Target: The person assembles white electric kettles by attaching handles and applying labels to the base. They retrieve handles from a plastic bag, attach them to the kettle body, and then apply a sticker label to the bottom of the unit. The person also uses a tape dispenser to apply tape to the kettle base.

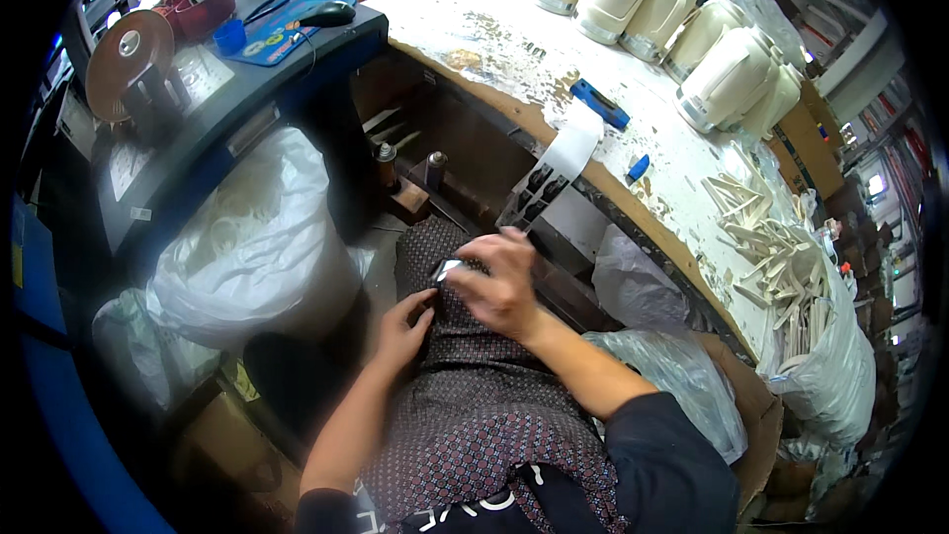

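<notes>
Fingers (pixel 473 255) of my right hand (pixel 499 287) curl over a small white and dark part (pixel 450 268) on my lap, closed on its upper edge. My left hand (pixel 403 328) comes up from below, thumb and forefinger pinching the part's lower left corner. Both hands rest on the patterned cloth (pixel 474 405) over my knees, just below the table (pixel 514 49) edge.

Only the head view shows this, and my right hand hides most of the part, so I cannot tell its full shape. It looks flat, hard and smooth, probably plastic. I judge the grip thin: two pinches on a slick edge over soft, sloping cloth. If either pinch slackens, the part could slide off my lap toward the floor gap beside the white bag (pixel 257 237).

That bag is crinkled film, bulging and soft. On the table, cream kettles (pixel 727 79) stand in a row, glossy and rounded. A heap of pale strips (pixel 781 257) lies near the rim, thin and stiff. A blue tool (pixel 599 103) lies flat on the stained, flaking top.
</notes>
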